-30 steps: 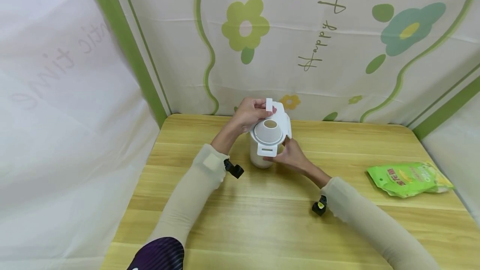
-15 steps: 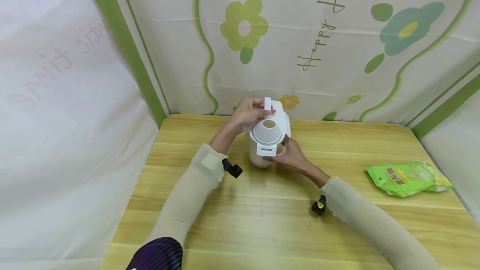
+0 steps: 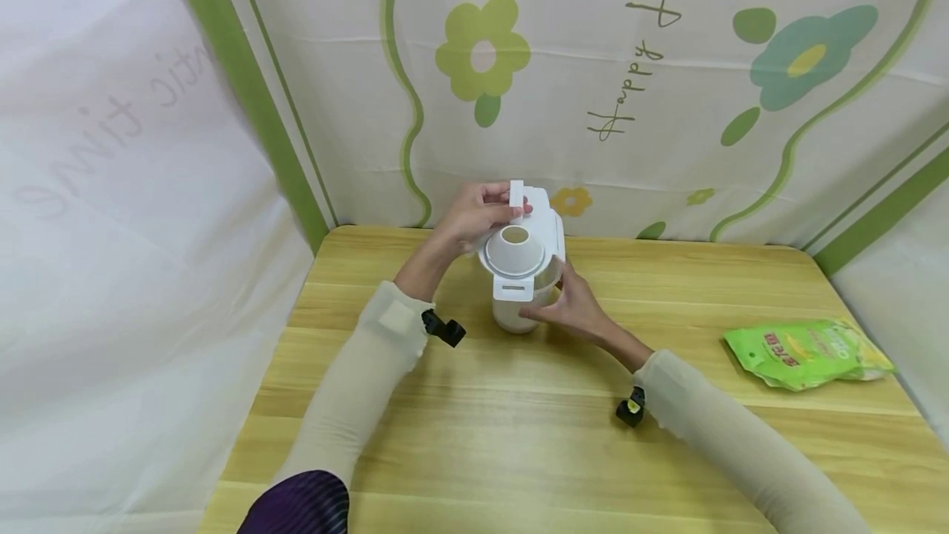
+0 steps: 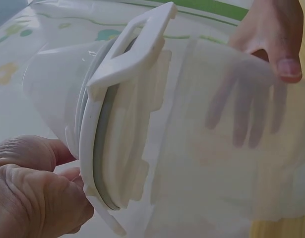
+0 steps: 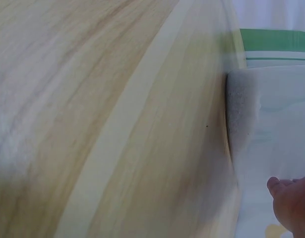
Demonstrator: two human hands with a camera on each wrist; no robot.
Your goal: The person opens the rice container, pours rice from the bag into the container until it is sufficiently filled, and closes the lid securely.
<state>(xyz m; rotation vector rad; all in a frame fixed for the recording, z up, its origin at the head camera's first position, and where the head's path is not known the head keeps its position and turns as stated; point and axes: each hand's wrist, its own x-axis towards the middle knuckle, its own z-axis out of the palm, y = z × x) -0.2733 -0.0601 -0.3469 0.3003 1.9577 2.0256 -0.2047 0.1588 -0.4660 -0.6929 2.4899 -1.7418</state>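
My left hand (image 3: 478, 213) pinches the back of a white lid (image 3: 544, 225) that carries a cone-shaped translucent cap (image 3: 514, 258). The lid is tilted and sits up off the mouth of a translucent plastic storage jar (image 3: 510, 316), shifted left of it. In the left wrist view the lid's side clips, its grey seal (image 4: 100, 144) and a gap before the jar's rim all show. My right hand (image 3: 571, 307) grips the jar round its right side, its fingers visible through the wall in that view. The jar stands upright on the wooden table (image 3: 474, 435).
A green snack bag (image 3: 804, 353) lies flat on the right part of the table. Behind the table's back edge hangs a white curtain (image 3: 563, 105) with printed flowers, and another white sheet (image 3: 133, 287) hangs along the left side.
The left hand has moved up and to the left with the lid, opening a gap above the jar's mouth. The right hand stays on the jar, which has not moved.
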